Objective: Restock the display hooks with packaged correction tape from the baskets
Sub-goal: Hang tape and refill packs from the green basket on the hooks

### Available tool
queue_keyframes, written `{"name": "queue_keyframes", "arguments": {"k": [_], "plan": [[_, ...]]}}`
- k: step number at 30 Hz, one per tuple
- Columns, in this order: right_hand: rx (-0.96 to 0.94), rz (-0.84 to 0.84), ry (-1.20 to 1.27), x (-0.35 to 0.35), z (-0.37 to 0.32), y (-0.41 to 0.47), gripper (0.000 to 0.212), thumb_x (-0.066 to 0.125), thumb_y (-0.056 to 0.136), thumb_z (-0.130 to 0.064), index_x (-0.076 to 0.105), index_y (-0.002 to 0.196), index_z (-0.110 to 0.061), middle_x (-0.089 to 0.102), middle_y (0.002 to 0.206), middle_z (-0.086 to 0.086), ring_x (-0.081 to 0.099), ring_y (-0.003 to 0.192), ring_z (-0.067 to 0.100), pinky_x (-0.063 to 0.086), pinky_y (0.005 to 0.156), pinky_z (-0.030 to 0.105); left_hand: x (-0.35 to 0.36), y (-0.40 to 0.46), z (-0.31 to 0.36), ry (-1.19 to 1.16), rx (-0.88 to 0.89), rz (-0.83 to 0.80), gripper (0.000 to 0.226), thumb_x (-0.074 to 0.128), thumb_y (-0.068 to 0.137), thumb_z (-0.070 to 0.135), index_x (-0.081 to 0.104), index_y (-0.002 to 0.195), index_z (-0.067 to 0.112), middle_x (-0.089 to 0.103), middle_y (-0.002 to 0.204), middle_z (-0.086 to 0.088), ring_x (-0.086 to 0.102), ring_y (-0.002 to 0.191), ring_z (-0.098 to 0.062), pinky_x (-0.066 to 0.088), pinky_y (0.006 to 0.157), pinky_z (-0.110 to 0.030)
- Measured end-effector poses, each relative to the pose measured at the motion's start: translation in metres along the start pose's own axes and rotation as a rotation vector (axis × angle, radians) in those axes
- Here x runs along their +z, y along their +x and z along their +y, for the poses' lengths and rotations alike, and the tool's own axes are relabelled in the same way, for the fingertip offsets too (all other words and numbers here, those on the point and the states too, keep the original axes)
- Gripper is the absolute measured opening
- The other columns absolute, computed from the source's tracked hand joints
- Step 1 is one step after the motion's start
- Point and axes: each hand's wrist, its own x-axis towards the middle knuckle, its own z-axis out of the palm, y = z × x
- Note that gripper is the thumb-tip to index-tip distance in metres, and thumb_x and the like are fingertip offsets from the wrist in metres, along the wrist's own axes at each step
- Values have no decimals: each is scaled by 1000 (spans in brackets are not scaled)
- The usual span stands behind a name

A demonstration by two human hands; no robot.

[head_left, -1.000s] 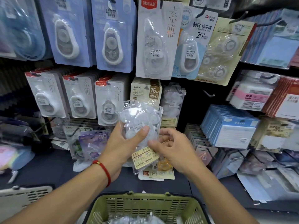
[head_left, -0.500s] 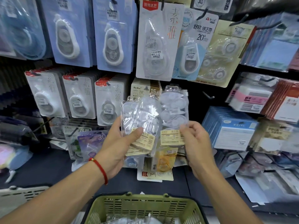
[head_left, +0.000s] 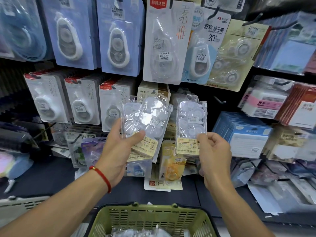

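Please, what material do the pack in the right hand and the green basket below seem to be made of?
The pack held by the right hand: probably clear, glossy soft plastic film, since it shows glare and wrinkles, with a matte cream insert that looks like paper. The green basket: likely rigid moulded plastic, matte, with regular slots.

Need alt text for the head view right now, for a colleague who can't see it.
Right hand pinches one clear correction tape packet by its bottom label; left hand holds a small stack of packets. Both face a pegboard wall of hanging stationery, above a green basket.
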Motion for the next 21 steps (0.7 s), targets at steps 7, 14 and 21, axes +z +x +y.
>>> {"name": "queue_keyframes", "arguments": {"k": [7, 14, 21], "plan": [[-73, -11, -29, -5, -3, 1, 16, 62, 91, -31, 70, 80, -22, 75, 68, -2, 73, 62, 22, 55, 58, 41, -2, 3, -2, -10, 2, 13, 43, 75, 90, 6, 61, 126, 26, 80, 99, -10, 79, 85, -32, 65, 68, -46], [-95, 2, -26, -6, -3, 2, 17, 62, 95, -36, 72, 88, -24, 78, 79, 4, 74, 71, 27, 59, 64, 45, -2, 3, -1, -2, 8, 17, 54, 76, 89, 7, 56, 137, 24, 80, 102, -13, 79, 87, -35, 62, 80, -54], [-199, -117, -383, -5, -5, 1, 35, 64, 99, -43, 63, 130, -28, 65, 125, -11, 62, 115, 8, 51, 101, 38, 1, -4, -4, 31, 47, -52, 56, 80, 83, 10, 57, 133, 23, 80, 108, -11, 80, 92, -33, 65, 77, -48]]}}
